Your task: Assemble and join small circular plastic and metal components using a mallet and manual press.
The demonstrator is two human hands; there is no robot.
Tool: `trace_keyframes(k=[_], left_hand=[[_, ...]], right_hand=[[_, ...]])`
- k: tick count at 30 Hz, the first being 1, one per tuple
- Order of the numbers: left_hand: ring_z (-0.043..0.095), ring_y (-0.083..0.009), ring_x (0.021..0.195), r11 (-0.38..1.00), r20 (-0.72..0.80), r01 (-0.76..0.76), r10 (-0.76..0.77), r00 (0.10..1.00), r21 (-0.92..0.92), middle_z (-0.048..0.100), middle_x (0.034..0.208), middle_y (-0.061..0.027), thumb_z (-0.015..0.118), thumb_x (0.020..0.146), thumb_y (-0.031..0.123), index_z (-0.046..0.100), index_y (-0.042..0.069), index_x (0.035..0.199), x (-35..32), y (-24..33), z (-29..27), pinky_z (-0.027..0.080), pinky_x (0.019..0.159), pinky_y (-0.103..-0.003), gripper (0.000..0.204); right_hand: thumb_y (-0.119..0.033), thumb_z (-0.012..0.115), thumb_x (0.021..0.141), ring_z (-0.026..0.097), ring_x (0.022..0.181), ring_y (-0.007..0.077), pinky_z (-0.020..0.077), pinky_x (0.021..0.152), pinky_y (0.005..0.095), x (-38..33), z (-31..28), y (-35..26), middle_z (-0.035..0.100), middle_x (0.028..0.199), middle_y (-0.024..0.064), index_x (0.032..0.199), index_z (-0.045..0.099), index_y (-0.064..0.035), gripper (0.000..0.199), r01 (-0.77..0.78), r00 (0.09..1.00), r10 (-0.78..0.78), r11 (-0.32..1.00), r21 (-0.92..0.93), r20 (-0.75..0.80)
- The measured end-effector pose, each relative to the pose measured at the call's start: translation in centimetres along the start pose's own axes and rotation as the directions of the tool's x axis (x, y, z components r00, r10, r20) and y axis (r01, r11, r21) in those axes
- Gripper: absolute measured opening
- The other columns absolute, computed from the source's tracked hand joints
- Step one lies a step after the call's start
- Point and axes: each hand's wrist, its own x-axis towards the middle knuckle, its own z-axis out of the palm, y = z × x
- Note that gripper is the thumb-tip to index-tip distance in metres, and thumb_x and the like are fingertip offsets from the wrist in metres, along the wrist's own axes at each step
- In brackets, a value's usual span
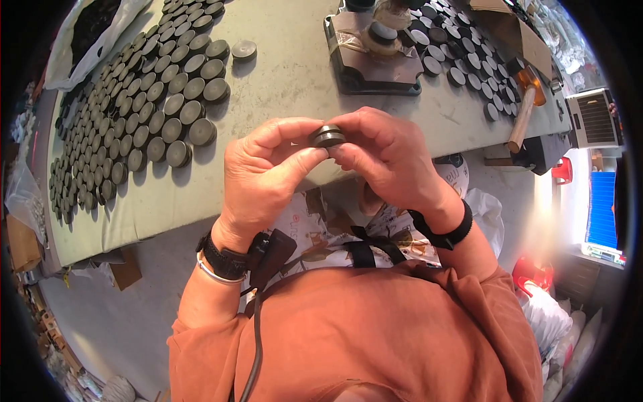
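Over the table's near edge, both of my hands pinch one small round dark disc-shaped part [327, 137] with a groove around its rim. My left hand [260, 173] grips it from the left between thumb and index finger. From the other side my right hand [395, 155] closes on it the same way. Many grey-topped round parts [171, 129] lie crowded together on the table to the left, with a single round part [244, 51] a little apart from them. Farther ahead stands a dark square block [375, 77] with clear plastic and a round black piece on top.
More round parts [457, 76] with pale tops are spread at the far right. By the right edge rests a wooden-handled hammer [521, 126], near a cardboard box [536, 50]. A white plastic bag [84, 50] sits at the far left of the pale green table [281, 74].
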Motion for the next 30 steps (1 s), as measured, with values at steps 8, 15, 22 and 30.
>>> trace_keyframes(k=[8,15,22,30], left_hand=[[0.062,-0.0127,0.089,1.000,-0.087,-0.021,0.023,0.996,0.018,0.065,0.094,-0.0064,0.063,0.081,-0.007,0.063,-0.004,0.104,-0.6,-0.1,0.8,0.050,0.079,-0.025,0.023],[0.063,-0.0129,0.086,0.994,-0.074,-0.020,0.028,0.997,0.105,0.066,0.090,-0.0063,0.063,0.080,-0.006,0.064,-0.005,0.101,-0.7,0.6,0.8,0.051,0.074,-0.024,0.020],[0.060,-0.0150,0.097,0.983,0.003,0.021,-0.021,1.000,-0.181,0.062,0.106,-0.0099,0.062,0.081,-0.007,0.054,-0.006,0.116,-0.1,-0.1,0.9,0.053,0.079,-0.026,0.036],[0.060,-0.0123,0.087,0.993,-0.025,-0.017,0.020,0.999,0.116,0.061,0.101,-0.0076,0.061,0.083,-0.004,0.050,-0.007,0.119,3.1,0.2,1.0,0.054,0.076,-0.026,0.038]], right_hand=[[-0.005,0.066,0.078,0.061,0.067,0.0247,0.0470,0.058,0.0305,-0.6,0.8,-0.4,0.062,0.080,0.0114,0.092,0.062,-0.0024,0.014,-0.032,0.997,0.039,0.994,0.101,-0.066],[-0.001,0.064,0.080,0.063,0.068,0.0200,0.0493,0.060,0.0284,-1.2,0.9,-1.2,0.063,0.079,0.0107,0.089,0.060,0.0000,0.010,0.009,0.996,-0.003,0.997,0.075,-0.085],[-0.015,0.066,0.084,0.055,0.058,0.0065,0.0459,0.052,0.0238,-0.2,0.6,-1.2,0.061,0.067,0.0040,0.089,0.060,0.0038,0.020,-0.382,0.909,0.416,0.804,0.456,0.029],[-0.028,0.075,0.074,0.062,0.065,0.0204,0.0500,0.060,0.0302,3.5,-3.9,0.5,0.064,0.075,0.0111,0.094,0.064,0.0010,0.037,-0.196,0.927,0.134,0.969,-0.148,-0.351]])
